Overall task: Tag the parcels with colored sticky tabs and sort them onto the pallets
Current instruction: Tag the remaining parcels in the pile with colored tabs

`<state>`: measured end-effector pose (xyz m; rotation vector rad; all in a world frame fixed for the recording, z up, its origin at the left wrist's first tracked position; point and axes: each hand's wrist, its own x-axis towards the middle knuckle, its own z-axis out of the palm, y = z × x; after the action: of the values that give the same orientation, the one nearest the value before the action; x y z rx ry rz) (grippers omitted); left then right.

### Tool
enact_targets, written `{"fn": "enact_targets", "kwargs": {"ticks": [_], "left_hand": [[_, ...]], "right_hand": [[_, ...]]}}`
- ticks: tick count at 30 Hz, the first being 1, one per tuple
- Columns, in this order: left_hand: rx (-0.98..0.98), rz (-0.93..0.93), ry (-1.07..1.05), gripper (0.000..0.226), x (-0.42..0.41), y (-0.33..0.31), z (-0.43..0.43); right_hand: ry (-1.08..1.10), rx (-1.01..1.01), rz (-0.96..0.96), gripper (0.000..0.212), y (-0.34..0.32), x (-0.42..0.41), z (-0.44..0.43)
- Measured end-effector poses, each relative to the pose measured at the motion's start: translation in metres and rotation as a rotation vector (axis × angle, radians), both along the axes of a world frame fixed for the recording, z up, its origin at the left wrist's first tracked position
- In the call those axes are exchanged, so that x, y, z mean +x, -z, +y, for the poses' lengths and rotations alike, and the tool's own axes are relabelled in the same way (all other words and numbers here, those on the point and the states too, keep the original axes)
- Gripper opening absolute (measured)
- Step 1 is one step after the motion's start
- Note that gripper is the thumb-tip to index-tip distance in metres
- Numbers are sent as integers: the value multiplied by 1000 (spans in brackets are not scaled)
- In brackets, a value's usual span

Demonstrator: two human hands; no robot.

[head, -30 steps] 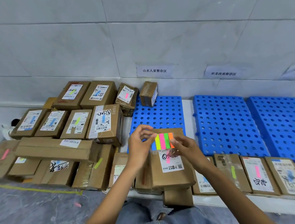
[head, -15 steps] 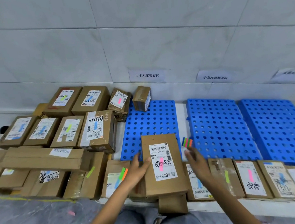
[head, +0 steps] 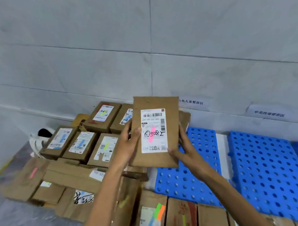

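Head view: thumbs press the front face, the other fingers curl behind the side edges. The left hand [head: 131, 142] takes the left edge and the right hand [head: 185, 149] the lower right corner, both gripping the parcel [head: 154, 101]. It's upright at mid frame, lifted off everything, pink tab [head: 151, 135] across its label [head: 152, 123]. Nearest blue pallet [head: 202, 162] is lower right, its wall sign [head: 191, 101] just right of the parcel top. Suggest: check tab colour against that sign, hold both edges while lowering, land it flat and label-up, clear of the tagged boxes [head: 79, 145] at left.
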<state>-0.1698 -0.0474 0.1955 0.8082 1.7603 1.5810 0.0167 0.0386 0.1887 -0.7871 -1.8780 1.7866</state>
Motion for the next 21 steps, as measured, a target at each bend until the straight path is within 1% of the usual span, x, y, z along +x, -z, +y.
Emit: {"fn": "enact_targets", "kwargs": {"ticks": [2, 3, 6, 8, 10, 12, 14, 16, 19, 21], "left_hand": [[42, 55, -33, 30, -57, -15, 1], [43, 100, -68, 33, -86, -21, 2], [-4, 193, -135, 50, -178, -24, 0], [-17, 240, -155, 65, -238, -23, -5], [-17, 292, -147, 69, -297, -20, -8], [-24, 318, -122, 65, -354, -9, -9], [-76, 315, -119, 60, -413, 6, -6], [-100, 374, -115, 54, -441, 18, -4], [-138, 492, -97, 42, -496, 45, 7], [-158, 517, -66, 38, -520, 65, 15]], "right_hand": [[-45, 37, 48, 82, -11, -63, 5], [-47, 47, 62, 83, -13, -95, 6], [-82, 44, 67, 86, -19, -189, 4], [-122, 15, 63, 84, -17, -254, 4], [-123, -19, 51, 83, -12, -317, 3], [-103, -19, 53, 82, -2, -373, 6], [-85, -4, 31, 80, 16, -431, 9], [-82, 33, -8, 76, 23, -459, 8], [-92, 141, -83, 67, 52, -521, 14], [-94, 133, -152, 62, 71, -547, 21]]}}
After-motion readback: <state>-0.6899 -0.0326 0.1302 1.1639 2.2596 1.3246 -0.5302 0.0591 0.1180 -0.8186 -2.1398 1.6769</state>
